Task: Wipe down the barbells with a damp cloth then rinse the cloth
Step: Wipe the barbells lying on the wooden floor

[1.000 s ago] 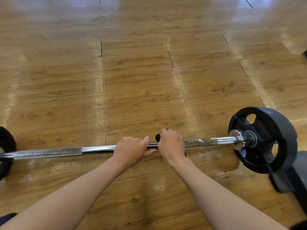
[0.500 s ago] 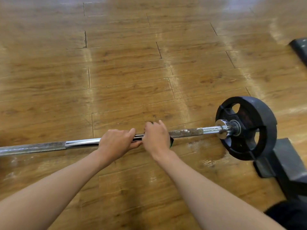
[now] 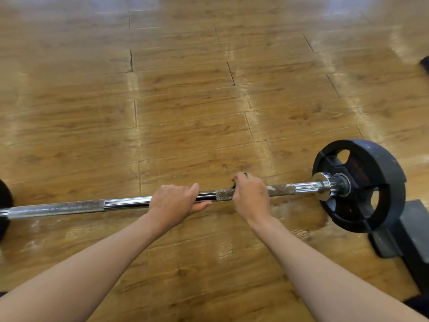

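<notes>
Barbell [image 3: 125,204] lies across my view on the wooden floor [image 3: 185,112], its chrome bar running from the left edge, low, up to the right, where a black weight plate [image 3: 362,185] sits on the sleeve. I see only a dark sliver of another plate [image 3: 4,205] at the far left edge. My left hand [image 3: 173,204] is closed over the smooth middle of the bar, fingers curled over the top and the thumb tucked underneath. My right hand [image 3: 251,197] is closed on the rough knurled stretch just to the right of it, with a short bare piece of bar between the two hands. The cloth [image 3: 234,183] is bunched inside that right fist, pressed against the bar; only a small dark green scrap pokes out by the knuckles, so I cannot tell how it is folded. A whitish fleck shows on the knurling just right of the right hand. A dark grey block [image 3: 413,233] stands on the floor right beside the weight plate, at the right edge. Pale smears mark the floorboards under the bar.
</notes>
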Motion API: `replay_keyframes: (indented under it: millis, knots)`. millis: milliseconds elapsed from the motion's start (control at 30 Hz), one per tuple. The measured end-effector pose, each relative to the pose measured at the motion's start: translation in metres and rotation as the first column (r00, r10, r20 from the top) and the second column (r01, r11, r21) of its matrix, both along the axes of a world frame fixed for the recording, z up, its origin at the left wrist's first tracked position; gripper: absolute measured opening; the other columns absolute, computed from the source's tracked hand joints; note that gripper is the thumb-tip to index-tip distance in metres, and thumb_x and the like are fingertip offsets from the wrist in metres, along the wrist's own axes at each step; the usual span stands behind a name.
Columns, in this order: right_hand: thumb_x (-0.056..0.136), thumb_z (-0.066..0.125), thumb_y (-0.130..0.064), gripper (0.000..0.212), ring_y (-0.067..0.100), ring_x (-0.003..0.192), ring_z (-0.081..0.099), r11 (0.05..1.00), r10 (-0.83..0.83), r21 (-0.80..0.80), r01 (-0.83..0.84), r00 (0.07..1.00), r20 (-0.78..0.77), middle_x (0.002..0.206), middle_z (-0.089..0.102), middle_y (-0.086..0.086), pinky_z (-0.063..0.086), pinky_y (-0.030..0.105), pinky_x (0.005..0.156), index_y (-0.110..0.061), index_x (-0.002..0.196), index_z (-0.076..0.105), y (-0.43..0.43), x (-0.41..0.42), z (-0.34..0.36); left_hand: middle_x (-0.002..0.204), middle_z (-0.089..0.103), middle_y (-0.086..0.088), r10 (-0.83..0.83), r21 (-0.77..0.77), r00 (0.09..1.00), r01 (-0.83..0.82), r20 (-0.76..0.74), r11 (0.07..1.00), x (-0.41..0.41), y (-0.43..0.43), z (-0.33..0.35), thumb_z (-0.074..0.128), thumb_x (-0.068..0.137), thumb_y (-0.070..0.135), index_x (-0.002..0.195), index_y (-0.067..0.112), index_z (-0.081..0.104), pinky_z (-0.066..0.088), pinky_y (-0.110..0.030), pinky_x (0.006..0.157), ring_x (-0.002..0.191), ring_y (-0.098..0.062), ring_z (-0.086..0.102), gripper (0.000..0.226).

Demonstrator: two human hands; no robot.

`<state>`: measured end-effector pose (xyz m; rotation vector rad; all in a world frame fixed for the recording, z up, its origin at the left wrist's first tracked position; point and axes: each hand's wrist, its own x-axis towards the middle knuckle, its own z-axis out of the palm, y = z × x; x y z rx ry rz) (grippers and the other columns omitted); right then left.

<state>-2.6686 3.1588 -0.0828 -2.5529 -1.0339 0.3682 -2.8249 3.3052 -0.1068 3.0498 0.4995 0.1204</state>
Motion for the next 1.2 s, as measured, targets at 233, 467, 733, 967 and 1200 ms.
replay_keyframes:
  millis: [233,467,733,967,1200]
  knots:
    - [0.066,0.069,0.016,0.054,0.029,0.086,0.065,0.946,0.275,0.123,-0.299,0.944,0.182,0.09,0.066,0.011,0.047,0.042,0.11,0.0,0.117,0.069,-0.006,-0.029,-0.006,0.043,0.048,0.004,-0.018,0.005,1.0,0.018,-0.004,1.0,-0.001,0.0,-0.001,0.028,0.092,0.073,0.066,0.02,0.041,0.018,-0.019,0.039,0.03,-0.023,0.045,0.06]
    - [0.087,0.047,0.001,0.022,0.028,0.071,0.06,0.987,0.127,-0.115,-0.109,0.979,0.159,0.078,0.066,0.011,0.042,0.042,0.112,-0.003,0.092,0.068,-0.016,0.012,0.008,0.041,0.043,0.006,-0.027,-0.002,0.999,0.027,-0.02,1.0,-0.002,-0.001,0.002,0.028,0.092,0.074,0.068,0.021,0.033,0.015,-0.018,0.04,0.029,-0.02,0.042,0.058]
    - [0.075,0.064,0.006,0.032,0.032,0.09,0.064,0.955,0.284,-0.108,-0.275,0.955,0.083,0.092,0.067,0.013,0.041,0.042,0.113,0.001,0.107,0.069,0.012,-0.026,0.014,0.038,0.043,0.004,-0.027,-0.013,0.999,0.027,-0.036,1.0,0.002,0.006,0.001,0.029,0.089,0.075,0.068,0.021,0.032,0.013,-0.019,0.04,0.027,-0.023,0.042,0.058]
    - [0.085,0.062,-0.006,0.043,0.028,0.106,0.064,0.832,0.531,-0.32,-0.454,0.82,0.216,0.108,0.069,0.014,0.026,0.034,0.122,-0.001,0.127,0.062,-0.038,0.052,0.019,0.042,0.043,0.006,-0.016,-0.016,0.996,0.015,-0.092,1.0,0.003,0.005,0.001,0.025,0.091,0.076,0.068,0.021,0.036,0.026,-0.023,0.036,0.033,-0.023,0.04,0.061]
    - [0.109,0.035,-0.023,0.064,0.021,0.111,0.057,0.702,0.7,-0.2,-0.683,0.713,0.023,0.115,0.064,0.007,0.027,0.03,0.121,-0.004,0.161,0.002,-0.026,0.067,0.018,0.11,0.061,-0.004,-0.062,-0.046,0.975,0.054,-0.214,0.998,0.052,-0.019,0.023,0.029,0.086,0.085,0.116,0.02,0.052,0.038,-0.035,0.063,0.097,-0.03,0.062,0.075]
